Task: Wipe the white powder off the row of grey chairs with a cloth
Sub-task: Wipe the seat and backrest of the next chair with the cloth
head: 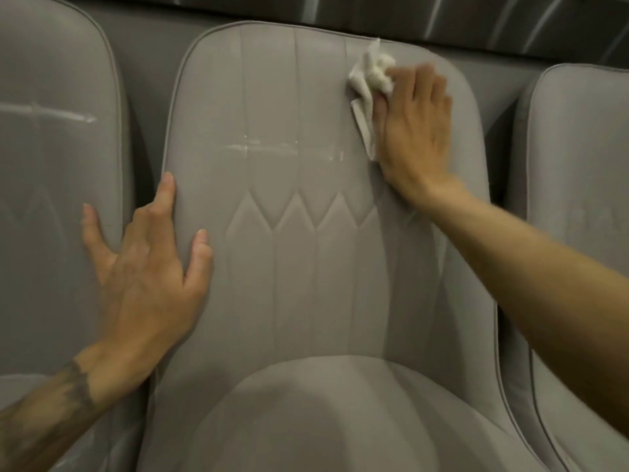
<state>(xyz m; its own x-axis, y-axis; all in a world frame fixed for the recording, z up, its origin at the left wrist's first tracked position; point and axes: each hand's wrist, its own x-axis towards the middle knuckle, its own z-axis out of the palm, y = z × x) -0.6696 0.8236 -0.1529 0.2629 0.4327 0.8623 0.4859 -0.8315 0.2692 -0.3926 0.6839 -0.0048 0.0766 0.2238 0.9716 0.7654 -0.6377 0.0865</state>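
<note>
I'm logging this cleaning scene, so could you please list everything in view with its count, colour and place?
middle chair: one, grey, centre.
left chair: one, grey, left edge.
right chair: one, grey, right edge.
cloth: one, white, crumpled, upper right of the middle chair's back.
powder streaks: two, white, across the middle chair's and left chair's backs.
wall strip: one, dark, top.
left hand: one, resting on middle chair's left edge.
right hand: one, pressing the cloth.

Dim warm light throws pale glare streaks left of the motion-blurred right hand (413, 131), and the frame edges bow.
</note>
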